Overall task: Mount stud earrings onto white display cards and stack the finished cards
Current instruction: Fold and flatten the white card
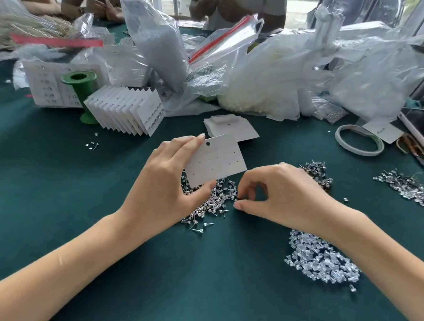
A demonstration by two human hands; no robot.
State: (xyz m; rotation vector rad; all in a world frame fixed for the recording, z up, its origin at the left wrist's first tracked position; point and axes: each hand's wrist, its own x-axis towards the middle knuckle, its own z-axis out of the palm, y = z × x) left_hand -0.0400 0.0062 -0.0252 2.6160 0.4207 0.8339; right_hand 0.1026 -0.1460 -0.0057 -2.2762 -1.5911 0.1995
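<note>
Above green desk [54, 200], left hand [165, 182] holds blank card [216, 160] tilted, grip clamped on its edges; right hand [278, 194] beside it, fingertips [239, 206] pinched at edge of stud pile [213, 200], whether stud caught cannot tell; finished cards [127, 110] stacked behind

A green table [42, 199] is carrying 3 stud piles [213, 200], clear backs [321, 261], cards [231, 129], a tape ring [359, 143] and bags [273, 72].
</note>
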